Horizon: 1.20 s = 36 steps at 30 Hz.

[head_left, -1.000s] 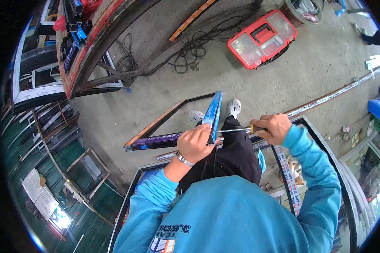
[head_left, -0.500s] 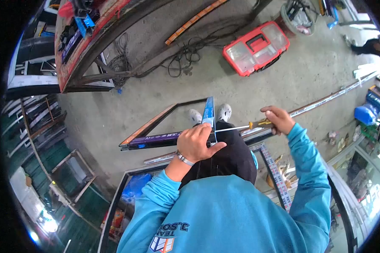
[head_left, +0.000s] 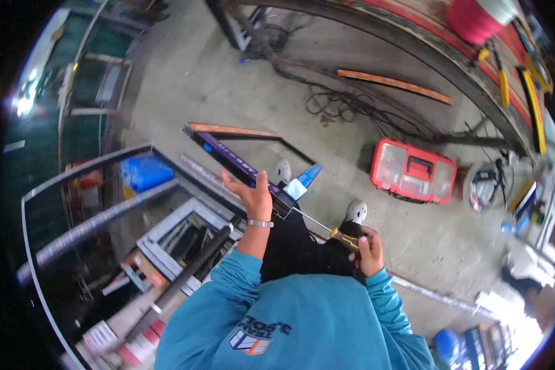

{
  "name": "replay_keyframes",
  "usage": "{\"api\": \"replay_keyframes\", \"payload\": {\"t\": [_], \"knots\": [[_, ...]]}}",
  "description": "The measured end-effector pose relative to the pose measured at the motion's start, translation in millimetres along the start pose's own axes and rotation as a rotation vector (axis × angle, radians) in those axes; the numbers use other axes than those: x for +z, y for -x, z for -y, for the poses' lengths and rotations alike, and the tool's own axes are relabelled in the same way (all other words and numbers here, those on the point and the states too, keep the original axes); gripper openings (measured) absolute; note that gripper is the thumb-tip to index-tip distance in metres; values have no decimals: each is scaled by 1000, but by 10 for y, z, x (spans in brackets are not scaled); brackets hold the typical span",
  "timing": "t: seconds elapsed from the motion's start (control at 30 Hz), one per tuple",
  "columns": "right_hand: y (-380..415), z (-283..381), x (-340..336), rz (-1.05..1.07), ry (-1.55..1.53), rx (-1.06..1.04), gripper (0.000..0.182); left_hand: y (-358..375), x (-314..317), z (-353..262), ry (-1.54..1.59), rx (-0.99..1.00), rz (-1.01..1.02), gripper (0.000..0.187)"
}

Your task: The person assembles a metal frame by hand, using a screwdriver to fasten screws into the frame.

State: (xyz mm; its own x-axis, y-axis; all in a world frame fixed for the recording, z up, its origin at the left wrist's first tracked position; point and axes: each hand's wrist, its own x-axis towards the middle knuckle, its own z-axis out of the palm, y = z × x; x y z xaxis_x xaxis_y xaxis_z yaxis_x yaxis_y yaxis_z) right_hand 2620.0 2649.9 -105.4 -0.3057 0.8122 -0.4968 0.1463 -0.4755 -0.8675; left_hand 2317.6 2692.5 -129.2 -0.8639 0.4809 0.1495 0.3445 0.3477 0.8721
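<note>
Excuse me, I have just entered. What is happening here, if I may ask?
A person in a blue top works on a taped frame. The right hand grips a yellow-and-black screwdriver, its shaft reaching to the frame's near corner; what the tip touches cannot be seen. The left hand, fingers spread, is at the purple side. A red toolbox is on the floor.

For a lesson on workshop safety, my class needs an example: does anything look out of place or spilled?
Mainly the dark cables: they lie in loose, tangled loops on the floor, near the red toolbox, and could perhaps trip someone. The screwdriver in the right hand looks normal. I see no spill.
</note>
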Motion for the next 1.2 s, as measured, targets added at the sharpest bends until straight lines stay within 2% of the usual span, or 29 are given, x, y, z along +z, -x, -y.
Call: {"api": "replay_keyframes", "payload": {"t": [0.03,0.07,0.1,0.13,0.17,0.2,0.23,0.27,0.33,0.37,0.4,0.43,0.47,0.53,0.57,0.6,0.67,0.7,0.73,0.77,0.8,0.87,0.9,0.97,1.0,1.07,1.1,1.17,1.2], "knots": [[-39,177,6,-21,-309,526,53,51,-14,120,196,-300,38,65],[-32,121,0,-13,-410,484,48,84,-35,183,410,-590,84,60],[-12,-200,-4,-41,-205,92,44,134,-76,132,421,-589,46,60],[-16,-499,-18,-61,-7,-317,41,164,-90,28,693,-742,113,56],[58,-580,-92,-7,170,-371,40,173,-89,-9,977,-877,187,52],[40,-611,-150,45,346,-430,38,216,-59,76,1053,-839,235,38],[79,-226,-81,22,-44,141,37,242,-28,165,1078,-811,232,37],[-29,138,-38,-16,-439,521,34,246,10,251,1100,-787,228,37],[-161,237,-30,8,-595,469,33,240,64,198,1110,-745,210,34],[-225,74,-114,36,-569,471,33,260,123,243,1171,-753,178,34],[-283,-186,-269,119,-54,1,37,245,195,272,1236,-750,145,35],[-288,-337,-386,192,452,-483,41,269,236,217,1160,-669,151,36],[-212,-368,-337,118,325,-297,49,281,288,256,1193,-656,134,39],[-294,-156,-457,260,-618,716,53,263,324,181,1168,-603,102,40],[-288,-155,-440,303,-687,735,53,221,315,147,1164,-579,83,41],[-277,142,-96,-47,-646,733,52,164,327,139,1182,-565,65,41],[-299,-224,-157,80,190,-447,52,193,345,109,1124,-571,97,40],[-250,-298,-268,103,268,-424,54,231,403,78,1122,-583,76,40],[-255,-102,-162,113,343,-406,56,210,427,73,1132,-570,84,40],[-207,159,-136,27,-136,324,56,203,441,64,1150,-598,92,40],[-373,-27,-445,275,-750,711,58,190,472,44,1168,-625,107,39],[-442,223,-254,80,-697,644,53,170,564,-23,1161,-642,53,38],[-494,142,-357,91,-706,617,53,147,613,-44,1151,-630,58,37],[-552,-133,-618,253,477,-433,49,163,696,-34,1087,-616,42,37],[-566,-83,-616,227,490,-488,46,141,765,-14,1038,-612,24,39],[-690,94,-662,200,-647,764,36,120,821,-20,1055,-615,39,37],[-719,232,-651,198,-658,759,36,132,852,-32,1063,-626,33,37],[-791,460,-574,153,-771,608,37,93,884,-61,1054,-601,35,35],[-868,346,-637,172,-784,602,37,77,899,-51,1073,-571,82,34]]}}
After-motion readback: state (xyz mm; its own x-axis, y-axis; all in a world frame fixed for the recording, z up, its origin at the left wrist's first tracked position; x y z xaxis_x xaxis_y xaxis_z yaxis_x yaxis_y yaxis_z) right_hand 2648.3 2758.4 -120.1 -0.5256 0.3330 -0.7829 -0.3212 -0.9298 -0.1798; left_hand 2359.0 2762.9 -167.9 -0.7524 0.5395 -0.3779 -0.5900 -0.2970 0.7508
